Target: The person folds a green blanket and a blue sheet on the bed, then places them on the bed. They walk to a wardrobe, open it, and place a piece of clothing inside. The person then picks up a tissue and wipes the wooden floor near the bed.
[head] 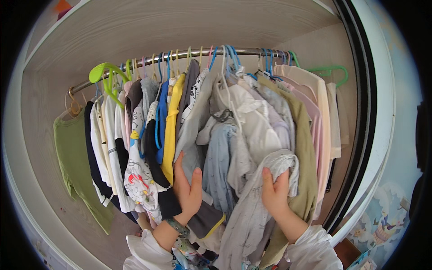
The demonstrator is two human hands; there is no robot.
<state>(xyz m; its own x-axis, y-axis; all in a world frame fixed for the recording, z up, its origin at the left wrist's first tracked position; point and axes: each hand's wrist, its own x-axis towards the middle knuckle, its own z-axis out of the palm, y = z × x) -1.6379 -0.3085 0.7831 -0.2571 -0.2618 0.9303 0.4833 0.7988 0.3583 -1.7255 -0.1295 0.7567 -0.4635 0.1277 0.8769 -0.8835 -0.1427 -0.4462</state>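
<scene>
Many garments hang on hangers from a metal closet rod (182, 54). My left hand (189, 192), thumb raised and apart from the fingers, lies against a grey garment (194, 135), to the right of a yellow garment (173, 125) and a black sleeve (165, 195). In my right hand (276, 192) a fold of light grey patterned cloth (244, 206) is gripped; its lower part hangs down between my arms. A light blue garment (217, 162) hangs between my hands, beside a white one (256, 125). An olive garment (302, 141) hangs behind my right hand.
A lime green hanger (101, 74) sticks out at the rod's left, above a green top (76, 145). Another green hanger (341, 72) is at the right end. The black-edged door frame (368, 111) bounds the closet on the right. More clothes (189, 251) lie below.
</scene>
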